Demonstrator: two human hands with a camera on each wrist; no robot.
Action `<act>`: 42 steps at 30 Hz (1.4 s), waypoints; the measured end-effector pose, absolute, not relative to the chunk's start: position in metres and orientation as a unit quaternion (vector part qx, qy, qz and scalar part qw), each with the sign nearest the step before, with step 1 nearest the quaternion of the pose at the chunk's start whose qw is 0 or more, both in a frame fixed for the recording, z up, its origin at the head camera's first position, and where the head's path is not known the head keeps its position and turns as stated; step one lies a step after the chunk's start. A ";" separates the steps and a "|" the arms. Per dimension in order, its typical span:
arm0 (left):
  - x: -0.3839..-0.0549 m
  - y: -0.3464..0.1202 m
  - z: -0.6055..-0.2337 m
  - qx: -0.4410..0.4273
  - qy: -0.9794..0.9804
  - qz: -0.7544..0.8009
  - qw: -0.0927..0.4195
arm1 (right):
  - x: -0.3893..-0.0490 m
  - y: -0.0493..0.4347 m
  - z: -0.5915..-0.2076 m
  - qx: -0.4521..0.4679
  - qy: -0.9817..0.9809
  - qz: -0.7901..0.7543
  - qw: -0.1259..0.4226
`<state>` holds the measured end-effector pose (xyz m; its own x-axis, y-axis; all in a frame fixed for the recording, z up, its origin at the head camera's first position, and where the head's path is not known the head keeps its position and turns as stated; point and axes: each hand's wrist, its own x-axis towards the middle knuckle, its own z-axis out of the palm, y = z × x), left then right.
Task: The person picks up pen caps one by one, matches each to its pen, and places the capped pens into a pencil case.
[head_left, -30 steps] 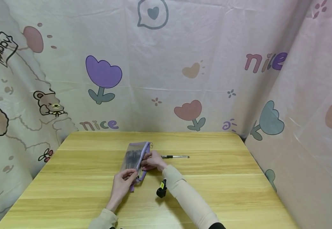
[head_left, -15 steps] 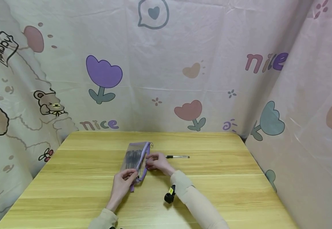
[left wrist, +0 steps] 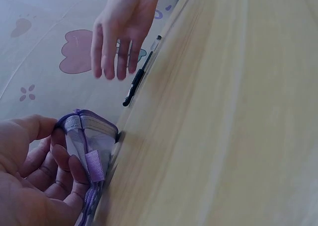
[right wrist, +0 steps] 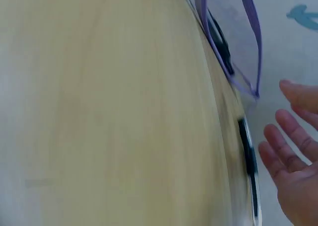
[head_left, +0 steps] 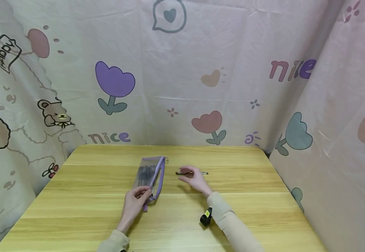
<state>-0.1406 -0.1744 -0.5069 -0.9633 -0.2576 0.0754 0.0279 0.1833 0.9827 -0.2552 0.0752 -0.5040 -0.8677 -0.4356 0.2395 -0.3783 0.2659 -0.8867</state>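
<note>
A see-through pencil case (head_left: 156,161) with purple zip trim lies on the table, its zip side gaping toward the right. Dark pens (head_left: 145,174) show through its mesh. My left hand (head_left: 133,204) pinches the near end of the case between thumb and fingers; the left wrist view shows a purple tab (left wrist: 95,165) there. To the right of the case lies a black-and-clear pen (left wrist: 135,84). Over that pen hovers my right hand (head_left: 196,180), fingers spread and relaxed, with nothing between them. In the right wrist view its fingers (right wrist: 284,149) are apart from the pen.
The wooden table (head_left: 248,210) ends at a patterned cloth backdrop (head_left: 169,70), which also hangs along the left and right sides. A black camera (head_left: 205,217) is strapped at the right wrist.
My right hand has drawn out from the opening of the pencil case and moved right, over the pen. The left hand keeps its grip in the same place.
</note>
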 end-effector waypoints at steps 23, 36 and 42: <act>-0.139 -0.175 -0.504 0.069 -0.760 -0.637 0.109 | -0.280 0.118 -0.514 -0.159 0.892 -0.422 -0.027; -0.138 -0.175 -0.503 0.070 -0.759 -0.639 0.104 | -0.284 0.114 -0.514 -0.142 0.908 -0.391 -0.038; -0.139 -0.175 -0.504 0.070 -0.762 -0.635 0.106 | -0.286 0.113 -0.514 -0.141 0.908 -0.392 -0.038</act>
